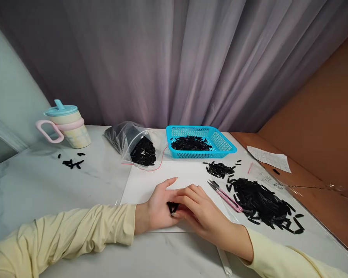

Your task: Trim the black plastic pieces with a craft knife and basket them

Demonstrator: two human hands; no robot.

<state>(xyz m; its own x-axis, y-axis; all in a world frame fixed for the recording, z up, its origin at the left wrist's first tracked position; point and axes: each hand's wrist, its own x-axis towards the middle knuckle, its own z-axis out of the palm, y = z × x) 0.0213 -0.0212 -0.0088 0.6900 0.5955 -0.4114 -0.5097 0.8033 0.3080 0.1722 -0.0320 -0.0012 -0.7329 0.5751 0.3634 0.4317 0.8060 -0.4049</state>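
Note:
My left hand (159, 206) lies palm up over a white sheet (145, 181), its thumb stretched out and a few small black pieces (172, 207) on the palm. Over that palm, my right hand (198, 210) has its fingers bent and pressed together at the black pieces; what is between its fingertips is hidden. Pink-handled snips (226, 197) lie just right of my right hand. Beside them is a large heap of black pieces (261, 200), with a smaller heap (220, 169) behind.
A blue basket (201, 155) holding black pieces stands at the back, beside an open clear bag (124, 135) of more. At left are a lidded cup (75, 133) and scattered pieces (72, 164). A paper slip (269, 157) lies at right.

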